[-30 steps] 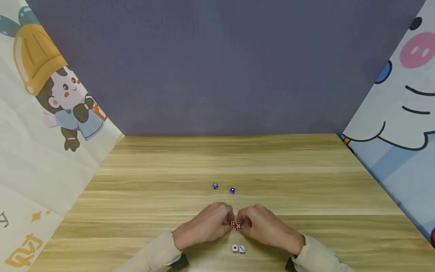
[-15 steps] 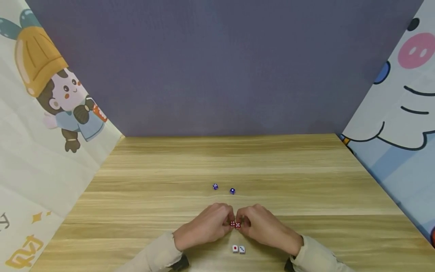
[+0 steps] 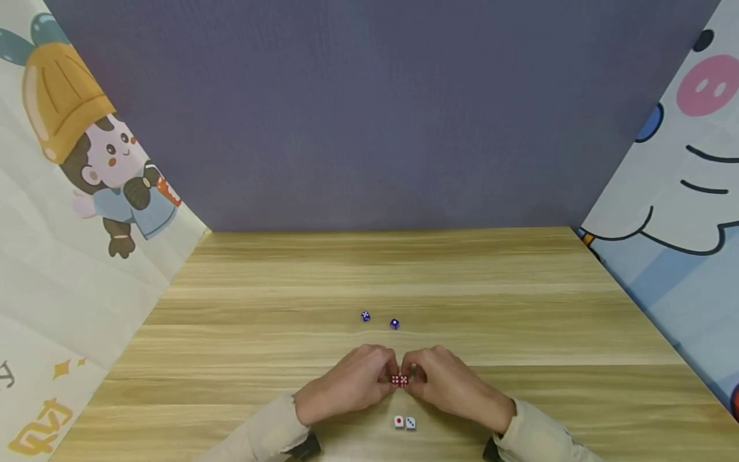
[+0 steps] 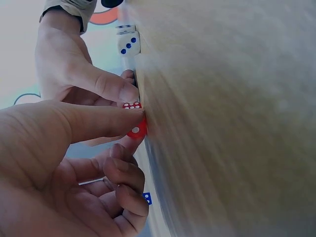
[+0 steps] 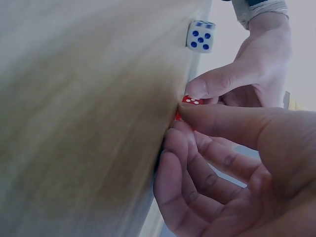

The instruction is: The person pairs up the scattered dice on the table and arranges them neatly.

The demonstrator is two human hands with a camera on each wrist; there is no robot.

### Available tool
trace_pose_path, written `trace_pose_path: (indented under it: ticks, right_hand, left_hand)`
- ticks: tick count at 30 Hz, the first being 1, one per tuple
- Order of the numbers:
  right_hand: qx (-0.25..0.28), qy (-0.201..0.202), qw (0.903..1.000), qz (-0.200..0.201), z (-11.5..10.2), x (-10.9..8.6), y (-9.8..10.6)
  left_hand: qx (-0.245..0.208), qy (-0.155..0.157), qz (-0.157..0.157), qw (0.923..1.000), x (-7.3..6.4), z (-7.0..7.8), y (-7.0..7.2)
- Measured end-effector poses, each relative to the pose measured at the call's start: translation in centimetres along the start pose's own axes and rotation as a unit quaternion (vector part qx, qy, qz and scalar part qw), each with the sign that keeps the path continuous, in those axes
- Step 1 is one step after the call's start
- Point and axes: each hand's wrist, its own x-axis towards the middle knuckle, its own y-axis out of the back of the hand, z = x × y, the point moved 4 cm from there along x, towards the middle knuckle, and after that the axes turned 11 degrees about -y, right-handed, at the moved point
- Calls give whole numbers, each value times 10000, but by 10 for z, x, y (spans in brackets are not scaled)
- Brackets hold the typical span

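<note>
Two red dice meet side by side on the wooden table (image 3: 277,269), in the near middle of the head view. My left hand (image 3: 359,380) pinches the left red die (image 3: 395,380) between thumb and index finger. The right red die (image 3: 404,380) is pinched the same way by my right hand (image 3: 449,384). In the left wrist view, the thumb partly covers a red die (image 4: 137,130); in the right wrist view, only some of the red die (image 5: 192,100) shows between the two thumbs. Both dice have white pips.
Nearer the body, a white die with one red dot (image 3: 399,421) stands beside a white die with blue pips (image 3: 410,423). Beyond the hands lie two blue dice, a left one (image 3: 365,316) and a right one (image 3: 394,324), set apart. A dark panel (image 3: 381,115) stands behind the table.
The right red die has moved slightly left and away from the body, turning to line up flush against the left one. My right hand moved with it; the left stayed still.
</note>
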Motion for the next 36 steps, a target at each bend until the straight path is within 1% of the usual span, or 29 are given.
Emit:
trace_pose_path:
  ticks: [3, 6, 8, 11, 13, 15, 18, 27, 36]
  right_hand:
    - [102, -40, 9999, -13, 1, 0, 0]
    - [340, -44, 9994, -51, 3, 2, 2]
    - [511, -50, 9986, -91, 5, 3, 3]
    - [683, -56, 9975, -184, 6, 5, 4]
    - [723, -79, 9971, -235, 7, 6, 4]
    - [728, -95, 9969, -268, 7, 6, 4]
    - [703, -105, 9971, -278, 7, 7, 4]
    - [666, -82, 9974, -258, 7, 4, 2]
    - [697, -33, 9973, -219, 8, 4, 1]
  left_hand:
    - [-64, 20, 7, 10000, 0, -1, 0]
    - [-308, 126, -5, 9994, 1, -2, 1]
    - [-581, 251, -16, 9980, 2, -4, 1]
    - [-1057, 469, -17, 9933, 3, -9, 1]
    - [-1269, 538, 12, 9905, 3, -12, 1]
    - [-1387, 569, 35, 9887, 3, -15, 1]
    - [-1418, 572, 59, 9882, 3, -16, 2]
    - [-1360, 758, -20, 9878, 1, -16, -1]
    - [-1261, 773, -6, 9890, 1, -16, -3]
